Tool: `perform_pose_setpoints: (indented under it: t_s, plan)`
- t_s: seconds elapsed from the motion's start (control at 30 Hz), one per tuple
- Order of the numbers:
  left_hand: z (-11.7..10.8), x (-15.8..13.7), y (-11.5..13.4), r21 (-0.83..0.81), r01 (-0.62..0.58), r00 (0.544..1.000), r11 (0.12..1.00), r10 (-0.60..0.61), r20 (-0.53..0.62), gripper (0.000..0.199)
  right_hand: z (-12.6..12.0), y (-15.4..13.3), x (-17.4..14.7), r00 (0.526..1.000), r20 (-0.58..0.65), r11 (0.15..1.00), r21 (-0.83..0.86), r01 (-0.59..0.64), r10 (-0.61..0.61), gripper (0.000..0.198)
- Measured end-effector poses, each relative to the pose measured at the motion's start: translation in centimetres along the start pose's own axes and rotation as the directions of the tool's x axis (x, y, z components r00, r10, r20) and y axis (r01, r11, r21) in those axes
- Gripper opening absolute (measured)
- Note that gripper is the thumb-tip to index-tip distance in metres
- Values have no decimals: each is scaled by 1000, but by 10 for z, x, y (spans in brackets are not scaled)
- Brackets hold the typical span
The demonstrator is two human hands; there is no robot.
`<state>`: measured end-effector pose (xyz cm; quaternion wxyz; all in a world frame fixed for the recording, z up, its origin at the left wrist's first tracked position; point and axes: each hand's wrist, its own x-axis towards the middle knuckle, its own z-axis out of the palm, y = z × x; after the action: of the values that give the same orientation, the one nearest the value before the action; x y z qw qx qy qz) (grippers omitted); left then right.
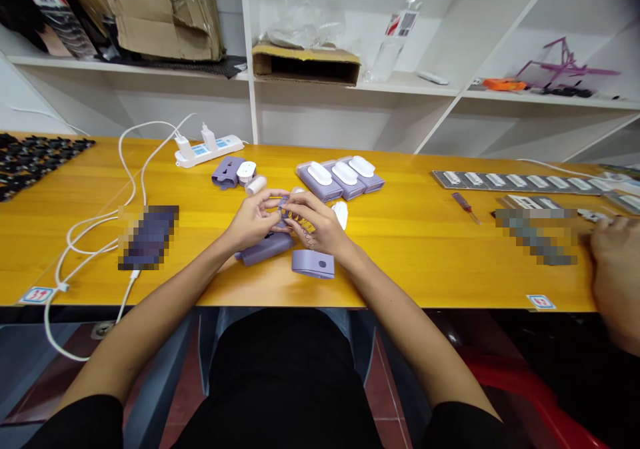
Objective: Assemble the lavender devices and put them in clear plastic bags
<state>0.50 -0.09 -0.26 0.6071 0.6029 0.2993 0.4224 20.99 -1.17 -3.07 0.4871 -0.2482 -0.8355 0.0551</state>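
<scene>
Purple part (284,207), small, pinched in the fingertips of left hand (250,222) and right hand (323,222), both closed on it just above the table (400,255). Dark coil-like strand (304,224) beside it, attachment unclear. Purple case (270,249) at 7 o'clock from part, purple shell (307,263) at 5 o'clock. Probably light, stiff, slightly slippery plastic; strand likely springy, easily bent. Best gripped by outer edges.

– What is behind the phone (151,237)?
– A white power strip (227,146), with two plugs (183,147) in it.
– And on the shelf (400,90)?
– There is a bottle (397,42), near an open carton (285,55).
</scene>
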Motion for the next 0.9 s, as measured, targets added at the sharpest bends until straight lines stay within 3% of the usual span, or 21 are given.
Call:
perform_pose_setpoints:
  t_s: [0.13,0.33,0.6,0.9]
  plan:
    - [0,0,-1,2,4,1000,1000,-4,-5,61,3,5,-2,998,-15,997,-52,58,-58,34]
    - [0,1,-2,32,-2,1000,999,1,10,59,1,3,-2,1000,-2,999,-36,-6,6,35]
    - [-1,-1,-4,32,-21,998,999,19,61,57,0,4,1,999,-34,998,-56,23,-25,21]
    - [0,-2,-3,19,-5,998,1000,4,60,55,-3,-1,2,997,-17,997,26,-72,73,18]
